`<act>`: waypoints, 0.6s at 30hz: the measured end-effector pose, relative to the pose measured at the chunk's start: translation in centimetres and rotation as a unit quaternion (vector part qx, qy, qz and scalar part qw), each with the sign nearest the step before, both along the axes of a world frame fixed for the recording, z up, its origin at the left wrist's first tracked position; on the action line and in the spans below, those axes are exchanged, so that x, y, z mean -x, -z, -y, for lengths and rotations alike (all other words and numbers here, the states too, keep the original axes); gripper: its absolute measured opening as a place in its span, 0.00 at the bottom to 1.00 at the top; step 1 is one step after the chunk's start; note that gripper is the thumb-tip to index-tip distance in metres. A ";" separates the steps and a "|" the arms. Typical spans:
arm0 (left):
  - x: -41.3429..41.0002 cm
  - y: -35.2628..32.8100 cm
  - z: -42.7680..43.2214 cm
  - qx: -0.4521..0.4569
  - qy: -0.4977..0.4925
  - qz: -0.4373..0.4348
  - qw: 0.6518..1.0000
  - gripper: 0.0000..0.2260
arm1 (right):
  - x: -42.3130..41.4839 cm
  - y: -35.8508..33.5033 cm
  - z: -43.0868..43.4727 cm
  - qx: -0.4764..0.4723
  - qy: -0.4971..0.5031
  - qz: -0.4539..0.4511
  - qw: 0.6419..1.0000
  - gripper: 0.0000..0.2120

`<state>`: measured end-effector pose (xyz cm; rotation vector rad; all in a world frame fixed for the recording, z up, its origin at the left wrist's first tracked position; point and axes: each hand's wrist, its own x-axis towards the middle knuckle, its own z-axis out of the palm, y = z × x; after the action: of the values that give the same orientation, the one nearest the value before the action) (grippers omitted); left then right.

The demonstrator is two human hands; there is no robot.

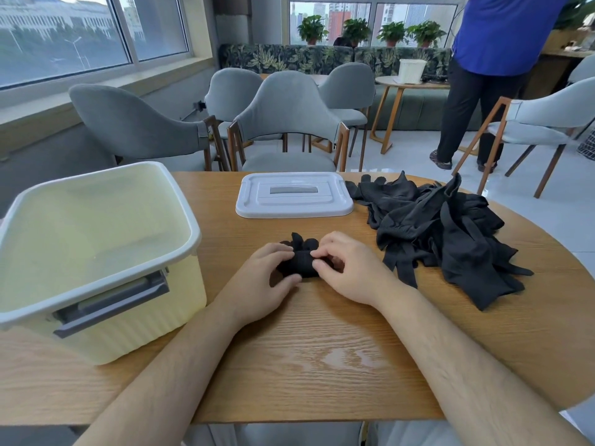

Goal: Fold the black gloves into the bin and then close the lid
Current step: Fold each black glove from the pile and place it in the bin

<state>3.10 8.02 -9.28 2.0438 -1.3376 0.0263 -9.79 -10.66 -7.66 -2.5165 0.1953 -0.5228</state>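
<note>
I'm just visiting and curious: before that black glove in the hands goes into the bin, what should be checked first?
1. Folded glove gripped by left hand and right hand: ok.
2. Fold finished and tight: cannot tell, the fingers cover it.
3. Bin open, lid lying apart on the table: ok.
4. Room inside bin: ok, no gloves seen in it.
5. Pile of unfolded gloves away from the bin side: ok.

No readable text, labels, brands or numbers on anything here
</note>
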 end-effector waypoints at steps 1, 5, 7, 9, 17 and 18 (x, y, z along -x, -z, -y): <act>-0.1 0.0 -0.3 -0.024 0.011 0.001 1.000 0.20 | 0.4 -0.1 0.3 0.002 -0.016 -0.027 1.000 0.13; -0.1 -0.2 -0.2 -0.023 -0.003 0.004 1.000 0.19 | 0.7 -0.3 0.7 0.021 -0.032 -0.051 0.998 0.19; 0.2 -0.4 -0.1 -0.011 -0.010 -0.003 1.000 0.15 | 0.6 -0.4 0.6 0.001 -0.026 -0.039 0.999 0.16; 0.3 -0.6 -0.2 0.005 -0.018 -0.019 1.000 0.11 | 0.7 -0.5 0.5 -0.027 -0.021 -0.031 0.999 0.12; 0.0 -0.6 1.8 0.018 -0.092 -0.062 0.994 0.08 | -0.9 -0.4 -0.4 -0.066 0.072 -0.012 0.995 0.09; -0.3 -0.6 2.2 0.004 -0.104 -0.058 0.993 0.10 | -1.3 -0.3 -0.5 -0.060 0.085 -0.016 0.994 0.08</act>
<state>3.42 5.77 -8.73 2.1358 -1.0494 0.0049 -8.46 -10.18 -7.32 -2.4042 0.4438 -0.5221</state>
